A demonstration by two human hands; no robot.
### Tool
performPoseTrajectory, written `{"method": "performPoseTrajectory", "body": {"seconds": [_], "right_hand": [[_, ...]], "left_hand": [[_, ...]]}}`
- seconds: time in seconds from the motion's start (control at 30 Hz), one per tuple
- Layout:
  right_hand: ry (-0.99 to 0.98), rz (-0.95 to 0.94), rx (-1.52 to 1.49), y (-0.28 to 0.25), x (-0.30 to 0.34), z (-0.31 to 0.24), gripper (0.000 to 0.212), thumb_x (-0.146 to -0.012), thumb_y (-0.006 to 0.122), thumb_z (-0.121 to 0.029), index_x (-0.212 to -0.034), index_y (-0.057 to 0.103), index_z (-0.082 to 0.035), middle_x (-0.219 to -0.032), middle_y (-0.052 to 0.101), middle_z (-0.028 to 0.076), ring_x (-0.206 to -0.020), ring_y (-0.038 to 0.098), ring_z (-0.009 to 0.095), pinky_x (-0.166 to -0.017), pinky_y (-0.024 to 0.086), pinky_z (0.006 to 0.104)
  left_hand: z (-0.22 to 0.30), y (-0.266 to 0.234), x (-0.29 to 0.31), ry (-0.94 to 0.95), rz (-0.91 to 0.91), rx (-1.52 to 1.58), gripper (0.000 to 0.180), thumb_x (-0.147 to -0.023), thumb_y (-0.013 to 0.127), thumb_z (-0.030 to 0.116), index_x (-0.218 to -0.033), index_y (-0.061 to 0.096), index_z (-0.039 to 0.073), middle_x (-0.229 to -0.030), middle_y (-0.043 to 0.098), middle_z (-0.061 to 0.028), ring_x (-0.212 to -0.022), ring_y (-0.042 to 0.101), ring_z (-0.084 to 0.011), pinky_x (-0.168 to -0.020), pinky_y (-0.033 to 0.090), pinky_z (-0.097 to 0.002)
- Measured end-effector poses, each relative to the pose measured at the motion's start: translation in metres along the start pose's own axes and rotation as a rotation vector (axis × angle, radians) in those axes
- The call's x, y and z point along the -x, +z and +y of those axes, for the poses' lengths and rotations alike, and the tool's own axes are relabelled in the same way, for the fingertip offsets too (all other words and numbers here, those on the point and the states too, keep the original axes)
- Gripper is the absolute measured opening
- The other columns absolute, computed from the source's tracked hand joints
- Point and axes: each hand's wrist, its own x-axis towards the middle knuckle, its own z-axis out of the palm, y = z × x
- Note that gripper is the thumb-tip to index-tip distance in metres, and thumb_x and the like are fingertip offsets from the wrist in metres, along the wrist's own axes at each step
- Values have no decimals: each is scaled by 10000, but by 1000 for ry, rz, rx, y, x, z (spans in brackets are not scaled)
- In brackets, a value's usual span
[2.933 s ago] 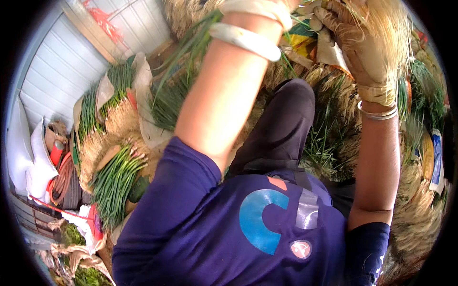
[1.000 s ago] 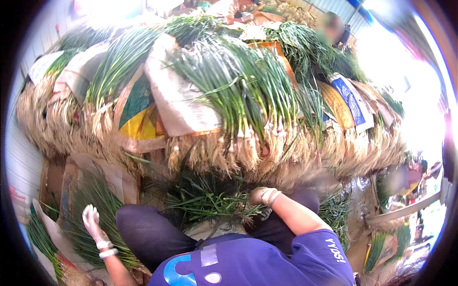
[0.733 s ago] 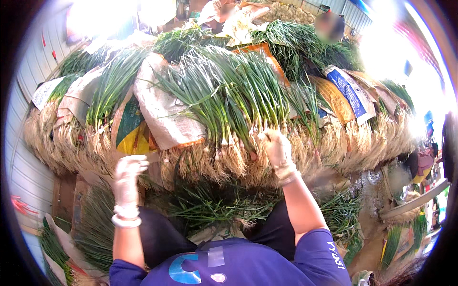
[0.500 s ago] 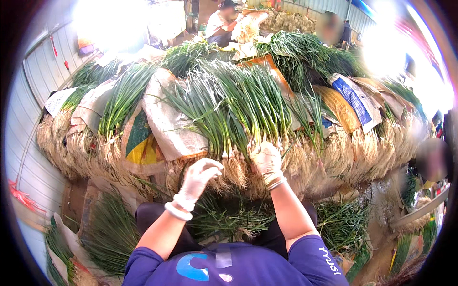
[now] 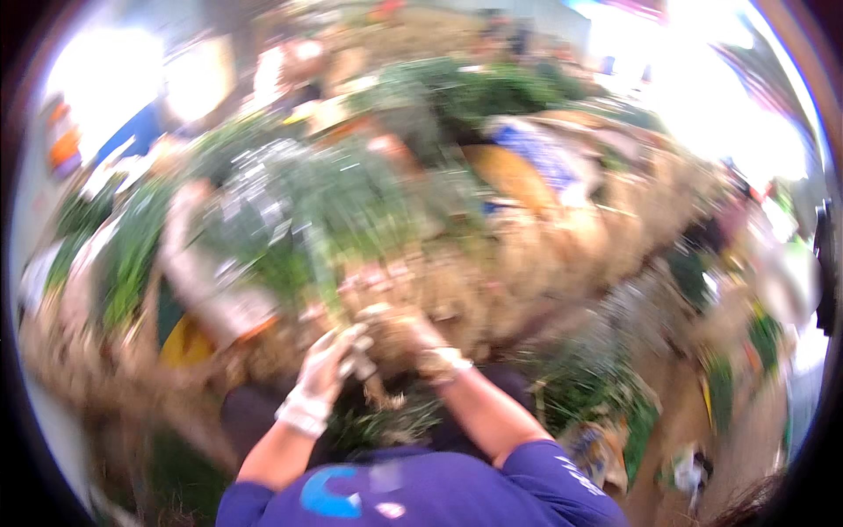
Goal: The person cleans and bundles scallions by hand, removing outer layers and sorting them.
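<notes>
The picture is smeared by motion. My gloved left hand point(image 5: 327, 362) is closed around the lower part of a spring onion point(image 5: 326, 283); its leaves point up and away, and pale roots hang below the fingers. Close by on the right is my gloved right hand point(image 5: 406, 330), its fingers too blurred to tell open from closed. Just beyond both hands lies a row of spring onions point(image 5: 360, 198), with green leaves to the far side and tan roots toward me.
Sacks lie among the onions, including a white one point(image 5: 206, 272) at left and a blue-and-white one point(image 5: 540, 158) at right. Loose green leaves point(image 5: 588, 395) lie low by my legs. A blurred person point(image 5: 285, 70) is at the far side.
My view has swung right, so the pile sits further left. My left hand, before apart from the onions with fingers curved, now grips a spring onion near my right hand.
</notes>
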Motion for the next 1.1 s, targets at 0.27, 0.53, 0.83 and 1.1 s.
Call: {"method": "performPoseTrajectory", "body": {"seconds": [0.27,0.53,0.83,1.1], "right_hand": [[155,-379,-559,20,-48,62,322,-901,588,-233,-1133,578,-9,-881,620,35,-804,584,128,-764,505,284],[-104,160,-37,-1,-85,130,168,-921,533,-225,-877,607,-81,-739,591,14,-616,523,139,-527,439,296],[27,291,-69,58,-57,105,143,-919,515,-107,-1043,577,-74,-734,567,-11,-528,466,85,-437,389,229],[312,-242,1021,8,-43,96,266,-896,549,-291,-830,589,-37,-737,596,84,-629,580,179,-587,481,306]], "left_hand": [[-26,-29,29,-158,-325,741,286,-984,408,207,-1196,492,34,-783,511,-2,-577,464,-131,-630,461,-332],[-19,-32,34,-43,70,88,201,-956,465,205,-999,583,47,-745,556,1,-547,503,-83,-477,441,-236],[-20,-50,46,106,138,-320,212,-982,424,190,-943,554,28,-739,601,-42,-508,527,-100,-485,384,-213],[21,-42,57,254,146,-311,138,-948,515,152,-980,558,25,-791,629,-58,-558,548,-75,-522,437,-187]]}}
